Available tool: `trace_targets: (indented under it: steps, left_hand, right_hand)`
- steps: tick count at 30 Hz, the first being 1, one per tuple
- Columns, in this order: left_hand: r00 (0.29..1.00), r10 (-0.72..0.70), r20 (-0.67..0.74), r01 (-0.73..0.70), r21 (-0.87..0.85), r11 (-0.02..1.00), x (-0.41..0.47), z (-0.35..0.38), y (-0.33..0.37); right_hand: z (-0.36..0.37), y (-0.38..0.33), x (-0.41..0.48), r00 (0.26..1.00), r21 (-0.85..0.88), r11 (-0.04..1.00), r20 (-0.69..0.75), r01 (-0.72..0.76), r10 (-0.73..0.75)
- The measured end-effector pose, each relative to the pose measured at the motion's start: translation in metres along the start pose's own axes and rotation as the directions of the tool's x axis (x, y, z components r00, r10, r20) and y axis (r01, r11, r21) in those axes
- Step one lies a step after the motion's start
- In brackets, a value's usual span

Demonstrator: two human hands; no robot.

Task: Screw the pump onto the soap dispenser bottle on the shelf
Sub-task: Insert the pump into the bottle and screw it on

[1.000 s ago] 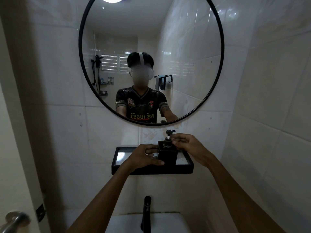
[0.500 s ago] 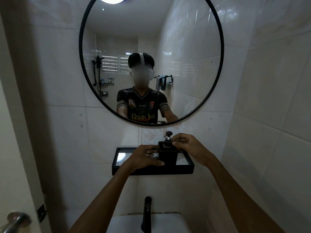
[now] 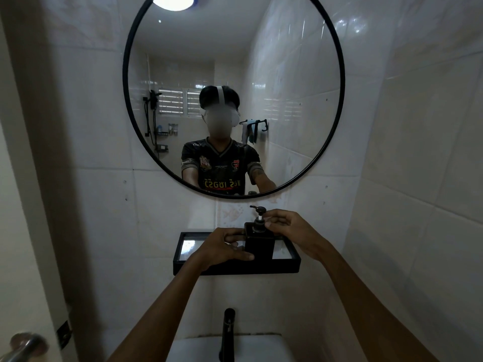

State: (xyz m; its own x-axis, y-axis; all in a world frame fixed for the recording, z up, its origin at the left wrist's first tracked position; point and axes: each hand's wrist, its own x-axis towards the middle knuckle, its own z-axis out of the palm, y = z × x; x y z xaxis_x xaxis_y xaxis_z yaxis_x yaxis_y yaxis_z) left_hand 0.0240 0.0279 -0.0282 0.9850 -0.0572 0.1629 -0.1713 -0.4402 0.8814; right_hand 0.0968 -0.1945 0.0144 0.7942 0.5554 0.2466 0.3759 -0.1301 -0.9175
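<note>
Tiled bathroom wall with a round black-framed mirror point(image 3: 234, 95) at 12 o'clock, a black wall shelf point(image 3: 236, 267) below it, a door handle point(image 3: 24, 347) at 8 o'clock and a black faucet point(image 3: 228, 333) at 6 o'clock. On the shelf, the left hand point(image 3: 220, 250) is clamped on the square black soap dispenser bottle point(image 3: 259, 242), while the right hand point(image 3: 290, 228) pinches the collar of the pump point(image 3: 259, 218), which sits in the neck. Risk, as judged: a tilted collar could cross-thread, and a slack left grip could let the bottle spin or slide off the shallow shelf toward the sink point(image 3: 261, 348); nothing stands in the way.
</note>
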Motion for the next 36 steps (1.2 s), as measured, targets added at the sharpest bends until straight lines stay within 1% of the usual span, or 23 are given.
trace_targets:
  steps: [4, 8, 19, 27, 36]
  left_hand:
    - [1.0, -0.013, 0.002, 0.013, -0.005, 1.0, 0.0015, 0.0001, -0.0014]
    - [1.0, -0.013, 0.005, 0.013, -0.011, 1.0, 0.0019, 0.0004, -0.0015]
    - [1.0, -0.013, 0.003, 0.013, -0.025, 1.0, 0.0054, -0.001, -0.0081]
    - [1.0, -0.01, -0.01, 0.01, -0.017, 1.0, 0.0043, -0.001, -0.0083]
    - [1.0, -0.014, -0.005, 0.014, -0.026, 1.0, 0.0026, -0.0009, -0.0051]
  right_hand:
    - [-0.0004, 0.0011, 0.0005, 1.0, -0.015, 1.0, 0.015, 0.004, -0.003]
    - [0.0001, 0.0001, 0.0, 1.0, -0.006, 1.0, -0.012, -0.011, 0.011]
    - [0.0009, 0.0029, 0.0015, 1.0, -0.002, 1.0, -0.019, -0.013, 0.013]
    - [-0.0014, 0.0035, 0.0023, 1.0, 0.001, 1.0, 0.001, 0.0, 0.0]
    - [-0.0019, 0.0028, 0.0066, 0.999, -0.06, 0.998, 0.048, -0.007, 0.01]
